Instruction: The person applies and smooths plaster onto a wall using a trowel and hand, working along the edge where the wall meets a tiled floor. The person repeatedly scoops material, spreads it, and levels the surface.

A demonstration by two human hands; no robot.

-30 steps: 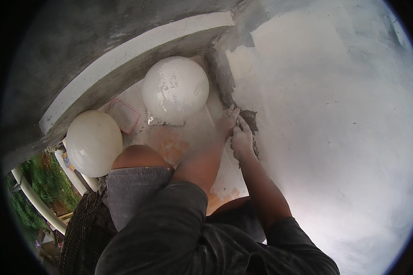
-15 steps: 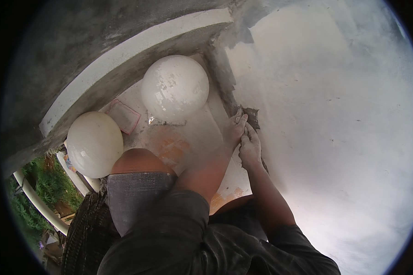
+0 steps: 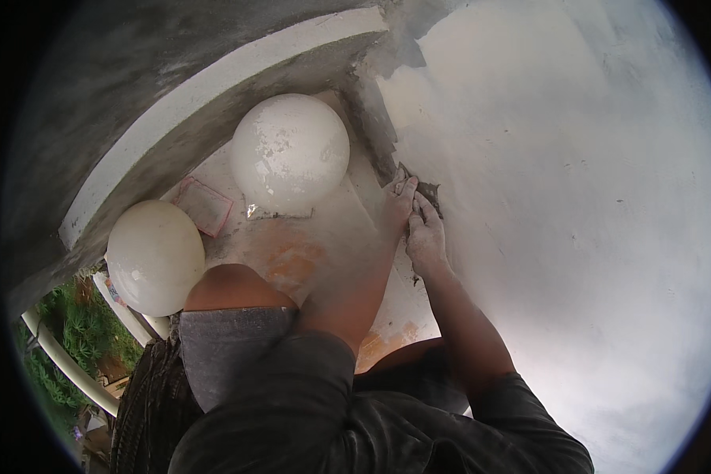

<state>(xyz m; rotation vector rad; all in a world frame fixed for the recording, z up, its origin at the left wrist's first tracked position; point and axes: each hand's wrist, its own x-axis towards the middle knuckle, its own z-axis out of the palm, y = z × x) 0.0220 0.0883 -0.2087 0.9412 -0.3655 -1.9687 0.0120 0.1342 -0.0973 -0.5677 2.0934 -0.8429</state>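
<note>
The bare left hand [image 3: 399,199] and the bare, white-dusted right hand [image 3: 426,240] are together at the foot of the smooth, white-coated wall [image 3: 577,205], fingertips meeting; whether either grips anything between the fingers cannot be determined (a thin dark point projects past the left fingertips, its nature unclear). The dark grey, ragged-edged bare patch [image 3: 430,192] lies just to the right of the left fingertips and immediately beyond the right ones. Its visible long axis slopes from upper left to lower right, roughly following the wall's foot; the fingers hide part of its left side. The left hand reaches farther forward, while the right stands nearer the patch's lower end. The large, glossy white globe [image 3: 290,154] with flaking spots sits to the left, apart from both hands.
</note>
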